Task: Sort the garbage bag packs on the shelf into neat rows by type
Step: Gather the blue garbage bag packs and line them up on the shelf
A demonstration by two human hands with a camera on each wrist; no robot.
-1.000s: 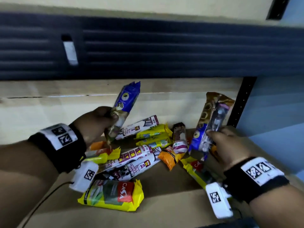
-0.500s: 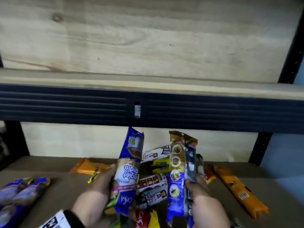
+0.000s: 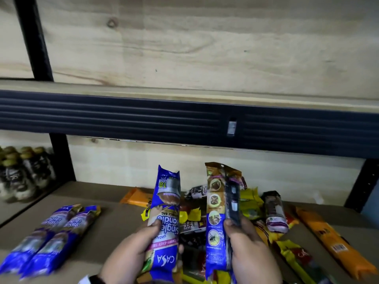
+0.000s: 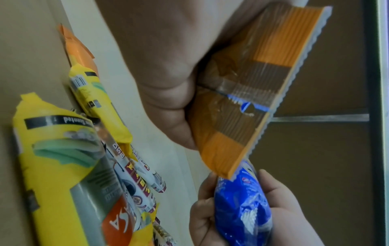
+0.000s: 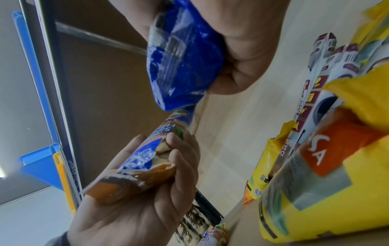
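The left hand (image 3: 131, 251) is gripping a blue pack (image 3: 165, 220) by its lower half, thumb across the front and fingers curled behind, holding it upright above the shelf (image 3: 96, 238). The pack's printing is reading upside down. The right hand (image 3: 249, 253) is clamping a second blue pack (image 3: 217, 222) with a brown top, also upright, just right of the first; the two packs are standing side by side, apart. A dark strip is running down the right edge of this second pack, under the thumb.

In the right wrist view the left hand (image 5: 134, 196) is wrapping round its pack's (image 5: 147, 158) crimped end, and the right hand's (image 5: 242, 50) own pack (image 5: 181, 66) is filling the top of the picture.

On the shelf at the near left, two more blue packs (image 3: 49, 238) are lying side by side, touching, angled toward the far right. Behind and beneath the hands a loose pile (image 3: 250, 203) of yellow, white and dark packs is lying jumbled. An orange pack (image 3: 139, 196) is lying at the far side of the pile, left of centre, and a longer orange pack (image 3: 332, 238) is lying at the right, apart from the rest. A short dark-and-white pack (image 3: 273, 214) is resting on the pile's right side.

At the far left, beyond a black post (image 3: 61, 158), jars (image 3: 22, 171) are standing in a group, blurred.
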